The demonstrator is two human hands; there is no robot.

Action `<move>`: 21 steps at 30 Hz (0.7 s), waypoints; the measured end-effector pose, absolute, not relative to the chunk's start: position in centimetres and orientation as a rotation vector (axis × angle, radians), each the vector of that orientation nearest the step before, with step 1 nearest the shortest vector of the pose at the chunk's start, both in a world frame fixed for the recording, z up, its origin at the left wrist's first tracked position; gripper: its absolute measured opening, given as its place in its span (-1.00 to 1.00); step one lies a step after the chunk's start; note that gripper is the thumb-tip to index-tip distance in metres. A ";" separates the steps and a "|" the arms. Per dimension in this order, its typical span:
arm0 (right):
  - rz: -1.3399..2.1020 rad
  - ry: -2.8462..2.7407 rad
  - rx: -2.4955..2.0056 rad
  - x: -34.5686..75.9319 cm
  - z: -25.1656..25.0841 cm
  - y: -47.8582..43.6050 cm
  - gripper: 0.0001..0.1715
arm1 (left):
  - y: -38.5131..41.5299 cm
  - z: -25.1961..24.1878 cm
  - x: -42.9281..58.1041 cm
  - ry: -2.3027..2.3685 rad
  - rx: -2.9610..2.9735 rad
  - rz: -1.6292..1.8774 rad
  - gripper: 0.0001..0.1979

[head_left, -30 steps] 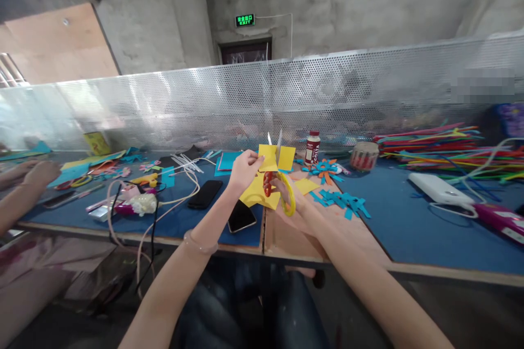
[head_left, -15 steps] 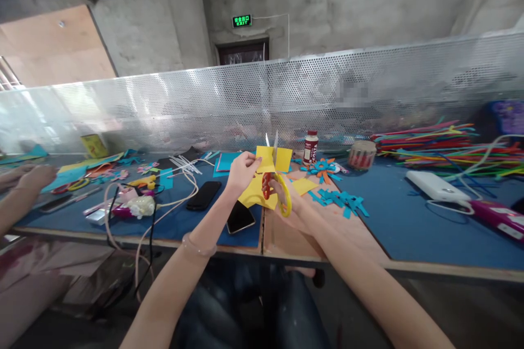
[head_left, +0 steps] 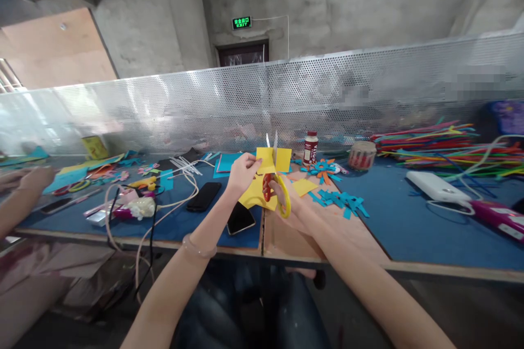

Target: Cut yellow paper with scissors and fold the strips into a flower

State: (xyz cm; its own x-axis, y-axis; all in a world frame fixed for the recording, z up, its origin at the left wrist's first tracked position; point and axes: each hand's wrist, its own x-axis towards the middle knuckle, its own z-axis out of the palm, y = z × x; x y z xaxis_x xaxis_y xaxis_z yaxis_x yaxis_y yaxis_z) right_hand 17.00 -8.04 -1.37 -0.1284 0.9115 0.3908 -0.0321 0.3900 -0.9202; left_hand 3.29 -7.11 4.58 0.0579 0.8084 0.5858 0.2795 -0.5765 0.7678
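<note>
1. Left hand (head_left: 242, 173), just left of the scissors (head_left: 287, 194): thumb and fingers pinching yellow paper (head_left: 265, 161), much as a second ago
2. Yellow paper raised across the scissors' blades, tips showing past its far edge; blades and loops nearer together than a second ago
3. Right hand (head_left: 295, 205): gripping scissors by the loops
4. Far left of scissors, a co-worker's hands (head_left: 35, 179) over blue tabletop (head_left: 385, 212); tan board (head_left: 286, 240) below scissors; perforated metal screen (head_left: 184, 103) behind, rough concrete wall (head_left: 327, 5) beyond
5. Left of scissors: flat, glossy black phone (head_left: 204, 196)
6. Right of scissors: tangled blue strips (head_left: 344, 203), then thin multicoloured stems (head_left: 426, 142), heaped
</note>
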 end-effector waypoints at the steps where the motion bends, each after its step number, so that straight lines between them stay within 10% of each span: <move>1: 0.988 -1.460 -0.832 17.0 -1.3 -8.2 -0.91 | -7.1 4.6 3.3 1.080 1.885 1.537 -0.75; 21: 1.012 -1.394 -0.932 16.5 -1.8 -8.0 -0.75 | -6.8 4.4 3.3 1.074 1.866 1.529 -0.77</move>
